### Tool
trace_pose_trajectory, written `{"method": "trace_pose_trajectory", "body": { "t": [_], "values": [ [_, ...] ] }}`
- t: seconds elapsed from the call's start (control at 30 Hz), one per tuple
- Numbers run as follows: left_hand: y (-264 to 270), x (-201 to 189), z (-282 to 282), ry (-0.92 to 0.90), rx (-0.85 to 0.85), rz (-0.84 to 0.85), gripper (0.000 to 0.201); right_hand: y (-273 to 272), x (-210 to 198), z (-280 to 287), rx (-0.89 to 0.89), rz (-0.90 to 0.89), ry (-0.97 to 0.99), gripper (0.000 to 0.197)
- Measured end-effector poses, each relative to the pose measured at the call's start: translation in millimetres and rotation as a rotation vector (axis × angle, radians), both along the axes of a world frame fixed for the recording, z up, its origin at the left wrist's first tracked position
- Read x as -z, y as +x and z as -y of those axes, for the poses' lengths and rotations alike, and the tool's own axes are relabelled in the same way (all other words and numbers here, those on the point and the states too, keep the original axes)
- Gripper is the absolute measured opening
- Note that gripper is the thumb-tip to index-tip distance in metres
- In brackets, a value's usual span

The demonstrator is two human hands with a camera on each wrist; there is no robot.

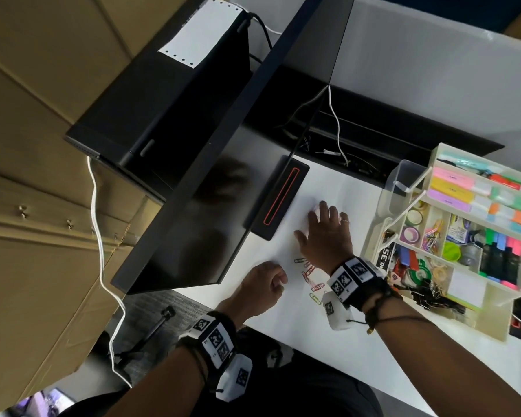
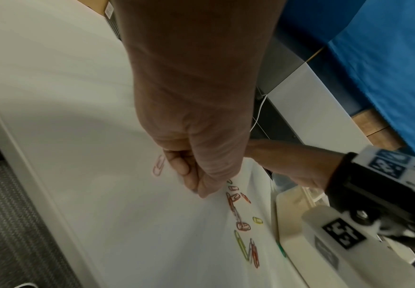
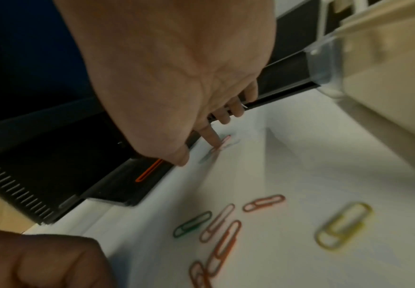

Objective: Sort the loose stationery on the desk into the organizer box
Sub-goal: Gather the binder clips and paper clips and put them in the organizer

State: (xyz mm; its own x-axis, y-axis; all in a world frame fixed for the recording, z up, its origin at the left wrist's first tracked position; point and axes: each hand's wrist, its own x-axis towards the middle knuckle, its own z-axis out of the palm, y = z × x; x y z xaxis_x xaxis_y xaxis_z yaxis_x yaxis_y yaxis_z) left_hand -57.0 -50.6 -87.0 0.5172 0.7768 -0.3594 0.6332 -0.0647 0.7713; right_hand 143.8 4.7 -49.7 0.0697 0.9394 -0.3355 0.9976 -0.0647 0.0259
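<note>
Several coloured paper clips lie loose on the white desk, just left of the organizer box. The box holds sticky notes, markers, tape rolls and more clips. My right hand is spread palm down beyond the clips. Its index fingertip presses on a pink clip near the monitor base. My left hand rests as a curled fist on the desk left of the clips. Nothing shows inside it. One pink clip lies beside it.
A black monitor tilts over the desk's left part, and its base has a red outline. A clear plastic cup hangs on the box's far corner. Black binder clips sit at the box front. A cable tray runs along the back.
</note>
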Motion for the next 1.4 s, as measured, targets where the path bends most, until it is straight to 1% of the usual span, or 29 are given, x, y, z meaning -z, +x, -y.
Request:
{"method": "trace_pose_trajectory", "body": {
  "t": [0.03,0.07,0.1,0.17,0.2,0.27,0.43,0.5,0.53,0.6,0.63,0.67,0.73,0.77,0.83,0.87,0.9,0.97,1.03,1.07,1.13,1.2,1.3,1.33,1.4],
  "values": [
    [-0.2,0.1,-0.5,-0.007,-0.003,0.000,0.013,3.9,-0.1,4.1,0.014,-0.051,0.047,0.059],
    [-0.2,0.5,-0.9,-0.011,-0.003,0.002,0.013,9.8,1.0,6.6,0.041,-0.123,0.074,0.055],
    [-0.3,0.0,-0.8,-0.010,0.000,0.004,0.012,16.5,2.4,8.1,0.074,-0.200,0.065,0.060],
    [-0.5,-1.1,-1.3,-0.002,0.007,0.008,0.012,30.2,7.2,12.8,0.123,-0.322,-0.021,0.081],
    [-0.5,-1.5,-1.6,-0.004,0.007,0.014,0.012,35.8,10.5,16.9,0.133,-0.344,-0.049,0.088],
    [-1.0,-2.1,-2.9,-0.011,0.006,0.022,0.013,39.7,15.9,27.2,0.115,-0.335,-0.047,0.093],
    [0.8,-5.3,-7.5,-0.028,0.010,0.012,0.012,22.5,16.3,57.0,0.061,-0.399,-0.008,0.085],
    [4.0,-6.9,-9.8,-0.019,0.008,0.015,0.015,18.4,14.8,69.1,0.030,-0.406,0.002,0.074],
    [6.2,-7.4,-11.4,0.008,0.014,0.012,0.019,16.2,13.5,74.7,0.025,-0.407,0.001,0.066],
    [13.1,-9.1,-15.5,0.134,0.059,-0.035,0.032,12.1,11.5,85.8,0.056,-0.424,0.045,0.048],
    [18.2,-11.4,-18.4,0.212,0.098,-0.070,0.041,10.2,10.6,92.7,0.092,-0.435,0.085,0.045],
    [24.5,-13.2,-22.0,0.289,0.144,-0.090,0.049,8.7,10.3,100.6,0.125,-0.436,0.130,0.048],
    [38.2,-15.4,-31.3,0.421,0.244,-0.089,0.061,8.0,11.6,120.2,0.181,-0.431,0.175,0.064],
    [45.0,-14.5,-36.5,0.452,0.284,-0.102,0.065,8.4,12.2,130.8,0.208,-0.427,0.164,0.074],
    [54.7,-10.1,-44.4,0.418,0.319,-0.167,0.070,9.2,15.3,149.4,0.254,-0.407,0.113,0.085],
    [58.0,-7.8,-46.8,0.387,0.329,-0.199,0.071,8.9,17.3,156.0,0.264,-0.391,0.096,0.085],
    [60.4,-6.3,-48.1,0.361,0.345,-0.224,0.074,9.1,20.4,160.1,0.268,-0.380,0.100,0.081],
    [62.0,-6.5,-47.1,0.348,0.397,-0.223,0.077,11.6,29.9,161.7,0.273,-0.401,0.185,0.064],
    [58.6,-6.8,-42.2,0.386,0.479,-0.165,0.079,15.4,39.4,157.2,0.287,-0.472,0.288,0.050],
    [55.7,-6.5,-38.5,0.390,0.507,-0.130,0.079,17.2,42.4,153.2,0.286,-0.516,0.329,0.048],
    [50.9,-5.1,-31.5,0.376,0.509,-0.070,0.072,18.6,44.2,143.7,0.277,-0.589,0.381,0.055],
    [52.0,-4.4,-26.3,0.417,0.478,-0.026,0.053,16.0,42.1,133.7,0.265,-0.595,0.384,0.064],
    [59.7,-6.0,-25.3,0.453,0.446,0.020,0.022,10.8,41.8,122.6,0.245,-0.574,0.363,0.062],
    [61.6,-5.9,-26.7,0.453,0.442,0.021,0.015,10.2,41.5,120.1,0.242,-0.571,0.360,0.060],
    [63.5,-7.1,-29.8,0.454,0.421,-0.001,0.009,10.2,37.4,117.3,0.234,-0.566,0.352,0.059]
  ]
}}
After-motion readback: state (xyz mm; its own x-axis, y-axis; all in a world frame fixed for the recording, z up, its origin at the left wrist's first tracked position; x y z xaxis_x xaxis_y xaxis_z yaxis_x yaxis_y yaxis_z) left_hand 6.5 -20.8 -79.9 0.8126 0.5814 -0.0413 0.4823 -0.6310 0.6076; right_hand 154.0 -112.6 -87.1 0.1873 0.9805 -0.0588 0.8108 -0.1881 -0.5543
